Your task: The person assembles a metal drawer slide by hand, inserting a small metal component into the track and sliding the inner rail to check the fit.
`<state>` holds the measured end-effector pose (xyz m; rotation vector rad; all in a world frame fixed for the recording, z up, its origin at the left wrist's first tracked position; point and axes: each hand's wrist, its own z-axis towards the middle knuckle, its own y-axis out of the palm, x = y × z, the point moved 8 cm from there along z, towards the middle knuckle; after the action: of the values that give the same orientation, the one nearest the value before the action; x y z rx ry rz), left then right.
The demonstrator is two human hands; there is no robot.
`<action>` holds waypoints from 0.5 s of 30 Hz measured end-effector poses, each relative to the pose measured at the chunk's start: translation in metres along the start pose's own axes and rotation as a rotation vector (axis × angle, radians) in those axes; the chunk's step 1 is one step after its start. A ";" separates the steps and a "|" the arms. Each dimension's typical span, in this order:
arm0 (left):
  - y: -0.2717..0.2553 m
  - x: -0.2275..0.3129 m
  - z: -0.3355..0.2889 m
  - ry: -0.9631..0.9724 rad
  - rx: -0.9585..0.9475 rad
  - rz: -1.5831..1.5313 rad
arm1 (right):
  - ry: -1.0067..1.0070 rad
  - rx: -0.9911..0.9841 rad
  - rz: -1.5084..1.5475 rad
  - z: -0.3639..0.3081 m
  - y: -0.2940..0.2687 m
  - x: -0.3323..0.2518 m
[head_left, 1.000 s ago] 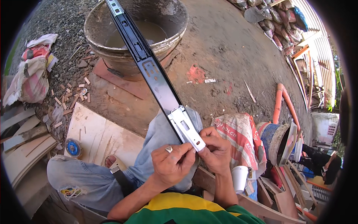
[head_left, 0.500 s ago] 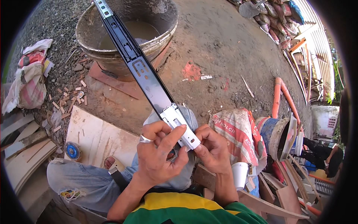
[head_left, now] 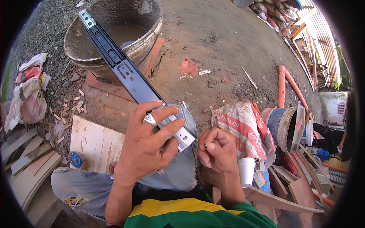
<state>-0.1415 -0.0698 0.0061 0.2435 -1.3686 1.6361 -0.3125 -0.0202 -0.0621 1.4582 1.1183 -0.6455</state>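
A long black metal drawer slide (head_left: 137,84) with pale metal ends slants from my lap up toward the bucket at the far left. My left hand (head_left: 144,146) is wrapped over its near end, thumb on one side and fingers on the other. A small white sticker or wrap (head_left: 149,119) shows at the left fingers. The slide's bare silver end (head_left: 184,139) pokes out past them toward the right. Apart from the slide, my right hand (head_left: 219,150) is closed in a pinch; a tiny light speck shows at its fingertips, too small to name.
A mortar-crusted bucket (head_left: 114,57) holds murky water. Nearby are a pale board (head_left: 95,138), a blue disc-shaped thing (head_left: 77,159), a red-and-white sack (head_left: 243,131), a white cup (head_left: 246,173), a tipped bucket (head_left: 279,125) and wood offcuts (head_left: 300,197). Another person (head_left: 330,140) stands at far right.
My right hand has come off the slide's near end and moved slightly right. My left hand has gone from fingering the end to gripping around it, and the slide has shifted left.
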 end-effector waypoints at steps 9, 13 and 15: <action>0.004 0.001 -0.008 -0.041 0.085 -0.007 | 0.206 0.020 0.596 -0.003 0.007 0.028; 0.004 0.000 -0.009 -0.051 0.089 -0.020 | 0.177 0.056 0.559 -0.002 0.005 0.025; 0.005 -0.003 -0.011 -0.063 0.096 -0.039 | 0.118 0.057 0.380 -0.002 0.001 0.021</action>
<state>-0.1392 -0.0621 -0.0034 0.3787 -1.3256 1.6760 -0.3033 -0.0125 -0.0800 1.7186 0.8818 -0.3292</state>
